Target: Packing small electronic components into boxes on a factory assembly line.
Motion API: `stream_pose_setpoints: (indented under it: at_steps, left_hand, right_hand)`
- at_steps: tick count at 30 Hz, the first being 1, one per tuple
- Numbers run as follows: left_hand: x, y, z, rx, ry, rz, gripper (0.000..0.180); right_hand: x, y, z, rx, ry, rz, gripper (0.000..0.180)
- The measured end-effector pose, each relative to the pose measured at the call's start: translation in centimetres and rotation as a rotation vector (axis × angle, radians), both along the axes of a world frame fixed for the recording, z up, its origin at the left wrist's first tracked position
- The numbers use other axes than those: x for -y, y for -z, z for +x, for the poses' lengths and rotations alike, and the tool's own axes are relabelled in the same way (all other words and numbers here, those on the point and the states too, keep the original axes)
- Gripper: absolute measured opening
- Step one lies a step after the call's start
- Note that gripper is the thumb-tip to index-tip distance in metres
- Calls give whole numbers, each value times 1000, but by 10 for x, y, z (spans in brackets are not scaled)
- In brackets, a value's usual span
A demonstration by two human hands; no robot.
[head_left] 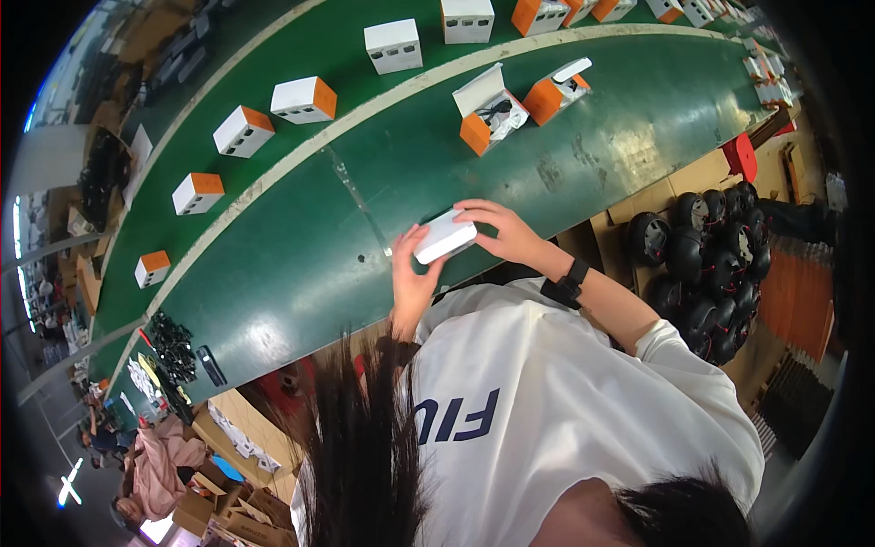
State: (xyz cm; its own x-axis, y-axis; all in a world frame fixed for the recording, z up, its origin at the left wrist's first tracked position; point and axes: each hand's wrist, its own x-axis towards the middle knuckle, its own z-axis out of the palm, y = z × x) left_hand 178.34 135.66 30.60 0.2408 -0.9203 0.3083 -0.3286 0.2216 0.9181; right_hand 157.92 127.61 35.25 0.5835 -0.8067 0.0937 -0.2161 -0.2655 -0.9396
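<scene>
A small white box (pixel 446 235) is between my hands, just above the near edge of the green table (pixel 301 264). My left hand (pixel 416 275) grips its left end, fingers and thumb on opposite sides. My right hand (pixel 503 232) is closed on the right end, fingertips over the top corner and the thumb below. The box's underside is hidden from view. Beyond my hands stand an opened orange-and-white box (pixel 478 132) with black cable and clear plastic inside, and another opened box (pixel 547 102) with its flap raised.
Closed orange-and-white boxes (pixel 303 99) line the green belt (pixel 351 59) past a pale rail (pixel 401 91). Black cables (pixel 171 348) and a black handheld device (pixel 211 366) lie at the table's left end. Round black units (pixel 702 264) are stacked at right. Cartons (pixel 241 515) and a person (pixel 155 460) are lower left.
</scene>
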Motion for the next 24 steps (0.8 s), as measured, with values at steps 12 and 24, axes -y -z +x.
stream_pose_setpoints:
  at_steps: [12,24]
  left_hand:
    - [-3,-24,23,135,335,164,38]
    - [6,-6,16,196,312,89,43]
  right_hand:
    - [8,2,3,6,-186,-42,37]
    - [-12,53,28,41,97,30,54]
